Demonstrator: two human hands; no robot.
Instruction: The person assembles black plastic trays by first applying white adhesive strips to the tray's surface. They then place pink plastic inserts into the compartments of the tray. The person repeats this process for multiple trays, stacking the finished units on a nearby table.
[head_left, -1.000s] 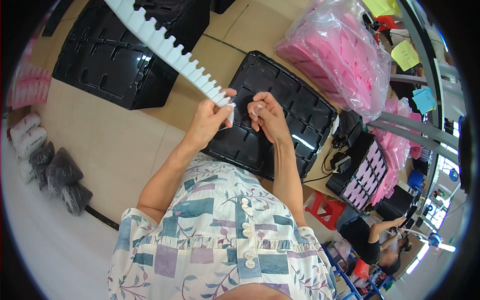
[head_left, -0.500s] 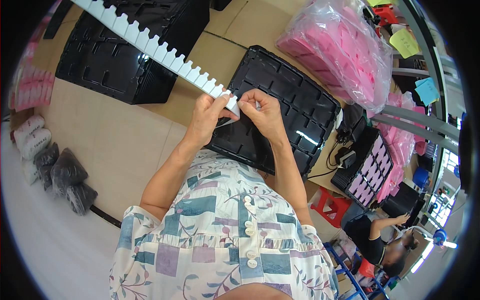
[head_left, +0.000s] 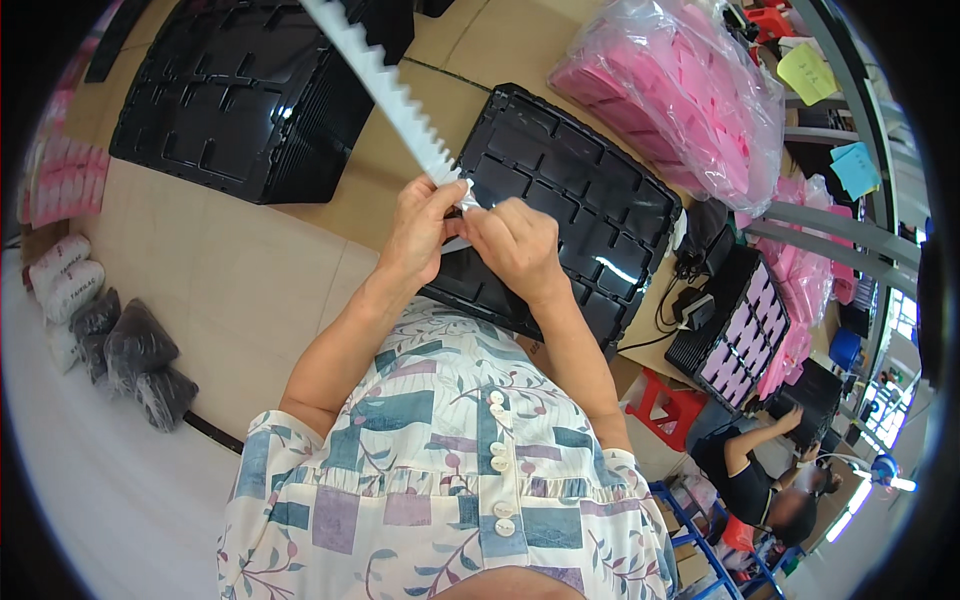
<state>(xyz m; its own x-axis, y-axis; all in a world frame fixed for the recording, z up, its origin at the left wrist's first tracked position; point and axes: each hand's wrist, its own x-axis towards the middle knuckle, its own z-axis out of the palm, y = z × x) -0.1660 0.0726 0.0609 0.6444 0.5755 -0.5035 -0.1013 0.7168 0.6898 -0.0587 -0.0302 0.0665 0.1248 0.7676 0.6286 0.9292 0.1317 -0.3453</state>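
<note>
A long white strip [head_left: 385, 88] with toothed, notched edges runs from the upper middle down to my hands. My left hand [head_left: 412, 232] is closed around its lower end, the thumb pressing on top. Right beside it, my right hand [head_left: 518, 248] has its fingers curled in a pinch at the strip's tip; the fingertips are partly hidden. A small piece of the strip shows crumpled or bent between the two hands. Beneath them lies a black plastic tray [head_left: 575, 185] with moulded compartments, apparently atop other trays.
A tall stack of black trays [head_left: 235, 100] stands at the upper left. Pink pieces in a clear bag [head_left: 680, 100] lie upper right. Further right are a black tray stack with pink pieces [head_left: 740, 340], a red stool [head_left: 662, 408] and a seated person [head_left: 745, 465]. Dark bags [head_left: 140, 345] sit at left.
The strip has swung to a steeper angle and twisted, its far end moving right. My right hand has turned over, knuckles now up, close against the left.
</note>
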